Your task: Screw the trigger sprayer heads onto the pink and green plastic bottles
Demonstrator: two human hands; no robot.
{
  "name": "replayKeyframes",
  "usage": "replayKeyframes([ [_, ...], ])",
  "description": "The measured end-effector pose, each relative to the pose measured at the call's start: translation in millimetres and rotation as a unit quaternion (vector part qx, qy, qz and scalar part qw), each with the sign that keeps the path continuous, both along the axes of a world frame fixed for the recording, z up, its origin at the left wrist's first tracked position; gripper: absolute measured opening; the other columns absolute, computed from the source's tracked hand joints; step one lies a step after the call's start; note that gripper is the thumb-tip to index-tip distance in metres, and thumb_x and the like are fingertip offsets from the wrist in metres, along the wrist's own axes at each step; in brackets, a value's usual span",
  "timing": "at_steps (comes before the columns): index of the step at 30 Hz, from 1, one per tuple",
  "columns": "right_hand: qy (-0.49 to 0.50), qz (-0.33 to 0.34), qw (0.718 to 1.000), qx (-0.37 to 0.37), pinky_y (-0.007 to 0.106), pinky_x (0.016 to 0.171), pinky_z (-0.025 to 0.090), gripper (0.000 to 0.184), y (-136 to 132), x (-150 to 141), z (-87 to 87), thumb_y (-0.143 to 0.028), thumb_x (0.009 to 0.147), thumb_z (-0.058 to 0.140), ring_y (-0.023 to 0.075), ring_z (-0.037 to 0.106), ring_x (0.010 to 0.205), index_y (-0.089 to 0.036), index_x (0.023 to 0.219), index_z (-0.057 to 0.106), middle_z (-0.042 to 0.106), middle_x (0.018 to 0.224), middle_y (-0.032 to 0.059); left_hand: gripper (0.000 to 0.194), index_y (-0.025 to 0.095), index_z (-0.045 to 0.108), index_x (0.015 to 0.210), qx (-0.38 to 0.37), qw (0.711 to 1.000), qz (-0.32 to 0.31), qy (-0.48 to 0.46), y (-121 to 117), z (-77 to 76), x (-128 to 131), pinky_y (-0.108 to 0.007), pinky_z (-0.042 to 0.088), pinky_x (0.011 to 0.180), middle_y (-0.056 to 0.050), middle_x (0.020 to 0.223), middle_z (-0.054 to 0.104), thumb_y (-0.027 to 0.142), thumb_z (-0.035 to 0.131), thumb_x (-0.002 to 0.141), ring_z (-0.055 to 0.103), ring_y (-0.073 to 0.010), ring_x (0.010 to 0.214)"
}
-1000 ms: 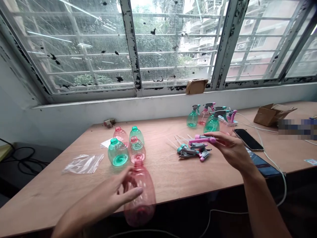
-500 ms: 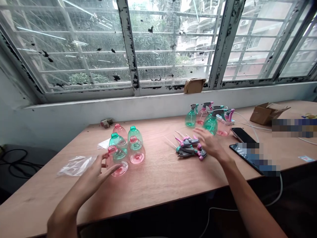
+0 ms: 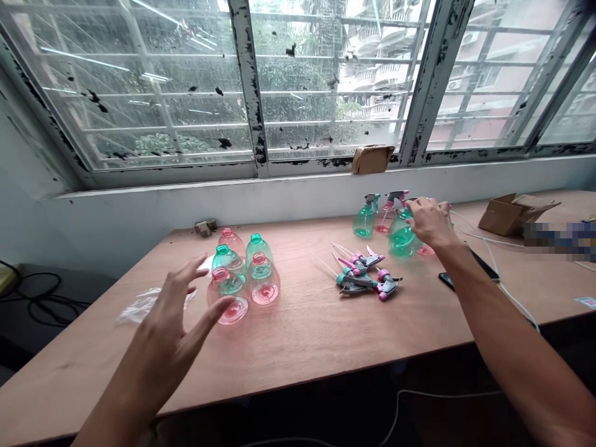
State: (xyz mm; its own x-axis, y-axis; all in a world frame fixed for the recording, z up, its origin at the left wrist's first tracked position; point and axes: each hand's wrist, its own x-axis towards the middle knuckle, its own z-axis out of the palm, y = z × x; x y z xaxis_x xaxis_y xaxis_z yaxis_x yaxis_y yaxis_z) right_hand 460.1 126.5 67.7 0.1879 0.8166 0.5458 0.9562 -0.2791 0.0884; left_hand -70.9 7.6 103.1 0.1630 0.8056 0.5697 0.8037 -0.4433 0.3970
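Observation:
On the left, my left hand (image 3: 179, 310) is open, its fingers and thumb apart, just beside a clear red bottle (image 3: 228, 304) without a top. Around that one stand several more open-necked bottles, among them a green bottle (image 3: 256, 247) and another red bottle (image 3: 264, 282). Farther right, my right hand (image 3: 431, 220) is closed over the top of a green spray bottle (image 3: 403, 239), hiding its sprayer head. Behind it are a green spray bottle (image 3: 364, 220) and a red spray bottle (image 3: 387, 214). Loose grey, pink and teal trigger sprayers (image 3: 363, 276) lie in a pile.
A crumpled plastic bag (image 3: 139, 305) rests left of the bottles. Phones (image 3: 446, 280) and white cables (image 3: 512, 301) lie at the right, partly behind my right arm. An opened cardboard box (image 3: 505, 214) stands at the far right, and the window wall borders the wooden table (image 3: 298, 347).
My right hand has moved right and away from me, from above the sprayer pile to the green spray bottle. My left hand has drawn back from the red bottle. The view has shifted slightly.

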Motion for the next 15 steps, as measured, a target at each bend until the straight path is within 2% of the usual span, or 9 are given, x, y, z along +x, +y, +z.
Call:
replayKeyframes([
  [2,0.011,-0.005,0.999,-0.030,0.055,0.094,0.034,0.029,-3.0,3.7,-3.8,-0.030,0.096,0.055,0.0412,0.051,0.116,-0.012,0.115,0.067,0.063,0.121,0.0233,0.058,0.032,0.043,0.141,0.020,0.997,-0.072,0.010,-11.1,3.4,10.5,-0.049,0.050,0.099,-0.008,0.137,0.056,0.057,0.054,0.089,0.061,-0.0325,0.116],
  [4,0.027,-0.007,0.998,-0.065,0.051,0.092,0.038,0.032,-5.0,6.9,-13.0,-0.033,0.096,0.054,0.0403,0.054,0.116,-0.012,0.115,0.067,0.065,0.120,0.0229,0.053,0.032,0.044,0.140,0.010,0.992,-0.120,0.026,-18.0,2.5,19.2,-0.048,0.048,0.102,-0.007,0.137,0.057,0.051,0.055,0.092,0.060,-0.0310,0.119],
  [7,0.052,-0.011,0.993,-0.105,0.041,0.087,0.044,0.037,-10.3,8.6,-33.1,-0.026,0.094,0.057,0.0340,0.059,0.113,-0.011,0.128,0.061,0.066,0.124,0.0202,0.054,0.033,0.039,0.143,-0.025,0.985,-0.162,0.046,-21.0,-2.7,28.3,-0.047,0.048,0.104,-0.006,0.140,0.056,0.046,0.055,0.094,0.058,-0.0296,0.124],
  [10,0.070,-0.016,0.988,-0.139,0.034,0.084,0.046,0.037,-22.2,7.0,-51.1,-0.030,0.093,0.059,0.0299,0.063,0.110,-0.014,0.127,0.062,0.067,0.125,0.0166,0.052,0.033,0.038,0.143,-0.037,0.980,-0.184,0.059,-19.5,-6.5,33.4,-0.046,0.047,0.105,-0.006,0.139,0.058,0.043,0.054,0.095,0.058,-0.0283,0.125],
  [12,0.076,-0.031,0.983,-0.162,0.036,0.085,0.047,0.036,-32.5,4.0,-58.6,-0.039,0.094,0.058,0.0315,0.064,0.108,-0.015,0.120,0.066,0.070,0.119,0.0161,0.051,0.033,0.039,0.142,-0.040,0.978,-0.194,0.062,-18.7,-6.9,35.8,-0.045,0.047,0.105,-0.006,0.137,0.059,0.042,0.055,0.095,0.058,-0.0272,0.124],
  [15,0.085,-0.082,0.977,-0.176,0.044,0.085,0.046,0.043,-45.1,-4.2,-64.2,-0.048,0.093,0.056,0.0374,0.063,0.110,-0.013,0.117,0.067,0.071,0.113,0.0207,0.048,0.033,0.041,0.141,-0.041,0.975,-0.208,0.063,-18.9,-5.5,39.5,-0.043,0.048,0.103,-0.005,0.134,0.061,0.040,0.054,0.096,0.059,-0.0254,0.123],
])
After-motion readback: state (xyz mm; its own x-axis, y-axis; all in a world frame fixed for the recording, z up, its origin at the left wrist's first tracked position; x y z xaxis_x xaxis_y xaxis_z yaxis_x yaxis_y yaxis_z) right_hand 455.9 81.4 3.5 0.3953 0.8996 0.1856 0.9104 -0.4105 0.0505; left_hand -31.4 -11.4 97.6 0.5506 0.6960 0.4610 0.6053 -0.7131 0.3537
